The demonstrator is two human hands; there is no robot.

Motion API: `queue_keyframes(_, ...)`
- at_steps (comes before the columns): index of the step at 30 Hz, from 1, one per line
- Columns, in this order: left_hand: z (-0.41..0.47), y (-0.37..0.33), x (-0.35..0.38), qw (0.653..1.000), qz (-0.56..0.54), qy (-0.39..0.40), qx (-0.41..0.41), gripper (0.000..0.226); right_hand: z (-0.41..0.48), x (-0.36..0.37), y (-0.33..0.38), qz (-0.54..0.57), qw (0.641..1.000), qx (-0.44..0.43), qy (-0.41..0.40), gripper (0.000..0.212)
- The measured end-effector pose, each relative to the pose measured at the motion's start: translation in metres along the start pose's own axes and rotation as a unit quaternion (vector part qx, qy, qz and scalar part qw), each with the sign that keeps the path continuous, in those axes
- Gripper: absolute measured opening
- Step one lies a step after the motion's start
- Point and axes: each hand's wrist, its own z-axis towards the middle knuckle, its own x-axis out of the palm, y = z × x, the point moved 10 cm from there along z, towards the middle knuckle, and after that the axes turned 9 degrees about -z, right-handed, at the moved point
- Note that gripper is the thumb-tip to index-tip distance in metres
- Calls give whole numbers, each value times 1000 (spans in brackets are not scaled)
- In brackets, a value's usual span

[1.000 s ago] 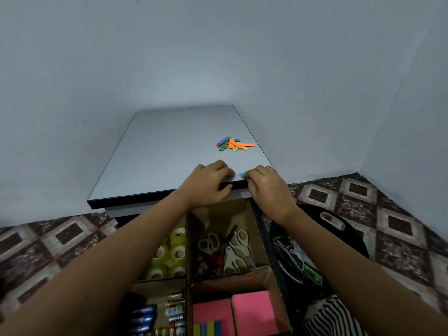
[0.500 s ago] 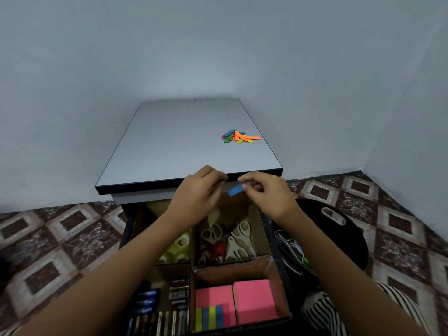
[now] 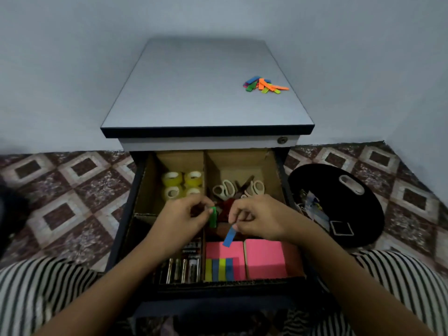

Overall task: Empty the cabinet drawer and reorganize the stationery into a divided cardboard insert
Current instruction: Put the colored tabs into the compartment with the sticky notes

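Observation:
The drawer stands pulled out with a divided cardboard insert (image 3: 205, 166) in it. Over its middle, my left hand (image 3: 180, 220) pinches a green sticky tab (image 3: 212, 217) and my right hand (image 3: 260, 218) pinches a blue sticky tab (image 3: 229, 236). The back left compartment holds tape rolls (image 3: 183, 184), the back right holds scissors (image 3: 236, 189). Batteries (image 3: 183, 266) lie front left. Pink sticky note pads (image 3: 265, 259) and a strip of coloured flags (image 3: 219, 269) lie front right. A heap of coloured tabs (image 3: 263, 85) rests on the cabinet top (image 3: 194, 93).
A round black bag (image 3: 339, 204) with small items in it lies on the patterned tile floor, right of the drawer. Grey walls close in behind and to the right of the cabinet. My striped trouser legs frame the drawer front.
Both hands have come down from the front edge of the cabinet top to above the drawer. The blue tab came with my right hand; a green tab now shows in my left.

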Motion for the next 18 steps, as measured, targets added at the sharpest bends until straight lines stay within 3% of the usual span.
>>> queue_keyframes(5,0,5,2,1000,-1,13,-4,8,4,35,-2,-79,992,17,95,14)
queue_keyframes(10,-2,7,-3,1000,-10,10,5,11,-1,48,-2,-131,984,21,123,21)
queue_keyframes(18,-9,-4,-3,997,28,15,76,10,1,69,-10,-151,977,11,147,16)
